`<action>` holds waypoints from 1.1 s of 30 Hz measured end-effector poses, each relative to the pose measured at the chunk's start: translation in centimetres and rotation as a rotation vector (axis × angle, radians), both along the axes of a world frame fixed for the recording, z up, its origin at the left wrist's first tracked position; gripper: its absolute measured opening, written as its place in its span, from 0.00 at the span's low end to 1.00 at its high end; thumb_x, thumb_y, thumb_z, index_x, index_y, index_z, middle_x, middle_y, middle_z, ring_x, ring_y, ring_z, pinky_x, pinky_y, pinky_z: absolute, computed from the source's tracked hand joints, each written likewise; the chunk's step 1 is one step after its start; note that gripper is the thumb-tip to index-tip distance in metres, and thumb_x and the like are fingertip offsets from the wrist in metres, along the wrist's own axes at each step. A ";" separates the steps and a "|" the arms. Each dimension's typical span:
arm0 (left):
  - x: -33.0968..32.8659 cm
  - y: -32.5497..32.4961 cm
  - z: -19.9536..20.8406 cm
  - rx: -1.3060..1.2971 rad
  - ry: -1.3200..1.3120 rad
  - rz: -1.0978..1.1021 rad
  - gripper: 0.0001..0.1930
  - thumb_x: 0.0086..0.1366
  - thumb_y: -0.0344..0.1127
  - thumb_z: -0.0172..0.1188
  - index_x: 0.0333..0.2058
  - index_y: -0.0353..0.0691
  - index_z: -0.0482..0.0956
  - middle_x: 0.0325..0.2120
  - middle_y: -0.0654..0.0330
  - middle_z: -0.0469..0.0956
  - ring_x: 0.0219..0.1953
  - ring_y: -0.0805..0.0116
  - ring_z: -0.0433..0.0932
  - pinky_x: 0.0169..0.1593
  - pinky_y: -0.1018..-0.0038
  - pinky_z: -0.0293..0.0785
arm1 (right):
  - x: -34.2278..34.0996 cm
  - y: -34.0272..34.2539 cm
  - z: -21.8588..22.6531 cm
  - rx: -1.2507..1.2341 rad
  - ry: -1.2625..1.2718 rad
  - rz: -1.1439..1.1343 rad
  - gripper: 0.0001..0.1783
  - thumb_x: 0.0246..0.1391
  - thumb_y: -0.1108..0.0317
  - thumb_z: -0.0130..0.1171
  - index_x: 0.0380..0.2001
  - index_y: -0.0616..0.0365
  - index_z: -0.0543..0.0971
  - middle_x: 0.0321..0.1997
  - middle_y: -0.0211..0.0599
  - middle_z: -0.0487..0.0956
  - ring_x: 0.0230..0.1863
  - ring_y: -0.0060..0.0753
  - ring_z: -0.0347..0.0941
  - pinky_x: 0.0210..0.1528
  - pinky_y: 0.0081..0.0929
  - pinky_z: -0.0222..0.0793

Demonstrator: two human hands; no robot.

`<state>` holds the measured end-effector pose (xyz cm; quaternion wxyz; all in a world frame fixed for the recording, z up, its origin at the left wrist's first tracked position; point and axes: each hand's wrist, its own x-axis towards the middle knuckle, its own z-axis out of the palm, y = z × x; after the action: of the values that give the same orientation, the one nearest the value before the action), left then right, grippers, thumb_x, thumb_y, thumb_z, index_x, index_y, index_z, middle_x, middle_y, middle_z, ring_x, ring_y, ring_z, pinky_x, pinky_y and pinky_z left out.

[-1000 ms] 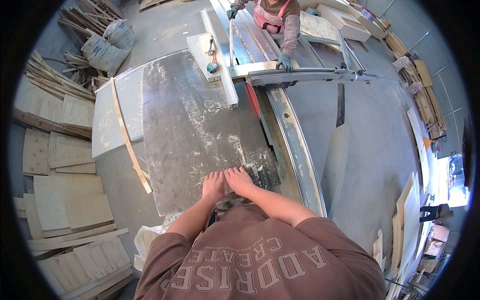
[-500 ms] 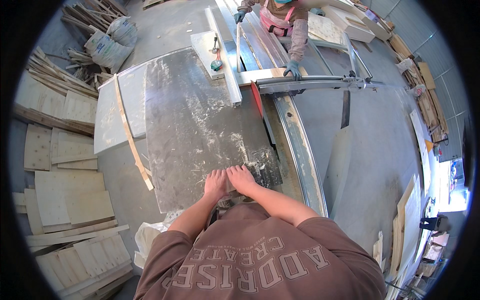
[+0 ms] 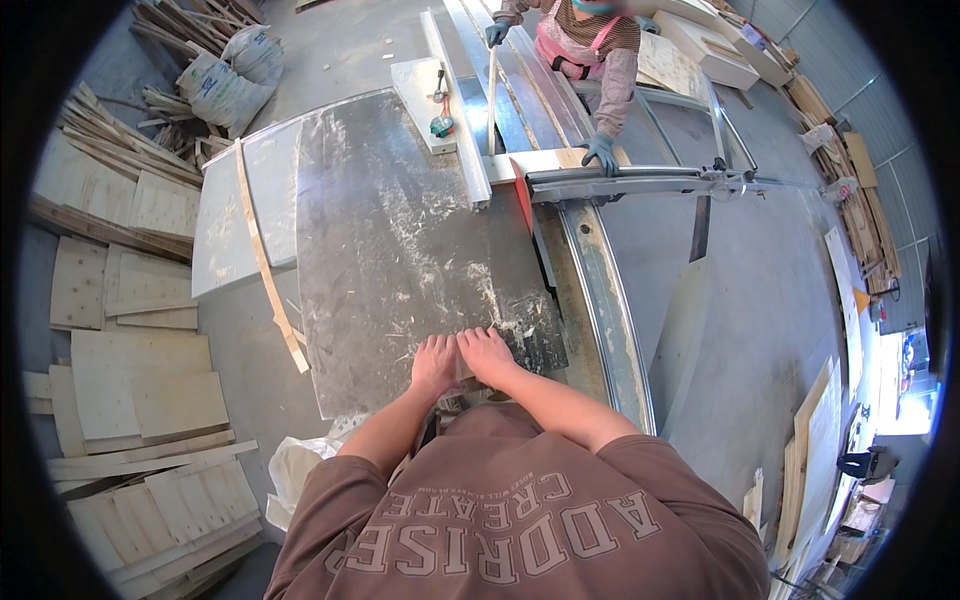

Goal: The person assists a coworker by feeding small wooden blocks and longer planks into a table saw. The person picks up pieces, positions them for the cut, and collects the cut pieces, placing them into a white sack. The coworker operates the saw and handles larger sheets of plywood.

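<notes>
My left hand (image 3: 435, 362) and my right hand (image 3: 485, 352) rest side by side on the near edge of a dark, dusty saw table (image 3: 370, 250). Both lie with fingers stretched forward over the top, holding nothing. Ahead and to the right stands a red blade-like plate (image 3: 521, 195) at the table's slot. Beyond it a pale wooden board (image 3: 532, 163) lies against a metal crossbar (image 3: 640, 184). A co-worker's gloved hand (image 3: 600, 153) presses on that board. The co-worker's other gloved hand (image 3: 496, 33) holds a thin pale stick (image 3: 491, 100).
A long metal fence (image 3: 455, 110) runs along the far table, beside a white board (image 3: 415, 85) with a green-and-red tool (image 3: 441, 125) on it. A wood strip (image 3: 262, 250) crosses the grey side panel (image 3: 215, 230). Plywood pieces (image 3: 140, 380) line the left; a sliding rail (image 3: 610, 310) runs on the right.
The crossbar, with the board and the co-worker's hand on it, has moved slightly toward me, past the red plate. My hands stay on the table edge; the whole view has shifted a little.
</notes>
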<state>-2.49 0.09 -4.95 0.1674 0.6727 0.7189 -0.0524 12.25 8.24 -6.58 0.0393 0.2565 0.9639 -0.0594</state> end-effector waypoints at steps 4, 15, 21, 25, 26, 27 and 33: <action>0.0 -0.1 -0.2 0.010 -0.005 0.000 0.49 0.36 0.51 0.86 0.56 0.41 0.69 0.51 0.57 0.75 0.58 0.56 0.73 0.61 0.59 0.73 | 0.0 -0.1 -0.1 0.005 0.010 0.000 0.35 0.42 0.69 0.72 0.56 0.59 0.72 0.51 0.37 0.77 0.55 0.39 0.74 0.57 0.37 0.67; 0.4 -0.6 -0.3 0.002 -0.124 0.099 0.57 0.42 0.46 0.83 0.67 0.35 0.59 0.62 0.49 0.67 0.65 0.47 0.67 0.68 0.56 0.68 | 0.5 1.9 0.9 -0.239 0.056 0.020 0.33 0.53 0.59 0.68 0.59 0.62 0.71 0.57 0.44 0.76 0.60 0.47 0.73 0.62 0.45 0.69; 1.3 -2.6 1.0 0.135 -0.386 0.353 0.60 0.52 0.43 0.74 0.74 0.29 0.44 0.70 0.38 0.56 0.70 0.36 0.58 0.73 0.51 0.59 | 1.5 11.5 0.1 -0.095 0.093 -0.279 0.24 0.53 0.68 0.62 0.53 0.66 0.74 0.56 0.48 0.74 0.60 0.50 0.70 0.60 0.45 0.68; 1.7 -3.8 1.1 0.187 -0.413 0.488 0.57 0.54 0.41 0.73 0.74 0.28 0.45 0.69 0.37 0.58 0.70 0.35 0.58 0.73 0.50 0.59 | 0.6 17.8 -0.5 0.334 -0.150 0.004 0.33 0.58 0.67 0.60 0.66 0.66 0.68 0.66 0.51 0.72 0.69 0.49 0.65 0.69 0.45 0.61; 1.9 -3.9 1.5 0.199 -0.407 0.504 0.56 0.54 0.41 0.72 0.74 0.27 0.45 0.69 0.37 0.58 0.70 0.35 0.58 0.73 0.50 0.59 | 0.3 19.2 -1.4 0.380 -0.174 0.006 0.35 0.59 0.66 0.60 0.68 0.67 0.66 0.69 0.51 0.70 0.71 0.49 0.63 0.71 0.45 0.59; 1.9 -3.9 2.1 0.212 -0.430 0.518 0.55 0.55 0.40 0.72 0.73 0.27 0.46 0.69 0.37 0.59 0.69 0.35 0.59 0.73 0.51 0.59 | 0.2 20.5 -2.4 0.423 -0.196 0.005 0.38 0.60 0.65 0.59 0.71 0.67 0.63 0.71 0.52 0.69 0.74 0.49 0.61 0.73 0.46 0.56; 2.3 -4.6 2.6 0.233 -0.551 0.708 0.50 0.58 0.37 0.70 0.72 0.27 0.49 0.68 0.35 0.62 0.69 0.37 0.61 0.73 0.53 0.60 | -0.6 24.1 -4.3 0.420 -0.242 0.119 0.35 0.44 0.65 0.72 0.56 0.61 0.72 0.53 0.43 0.77 0.59 0.41 0.70 0.66 0.38 0.60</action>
<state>-0.19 -4.53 -2.34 0.2832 0.3890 0.8341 0.2698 11.68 32.34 -10.88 0.1039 0.2073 0.9567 0.1760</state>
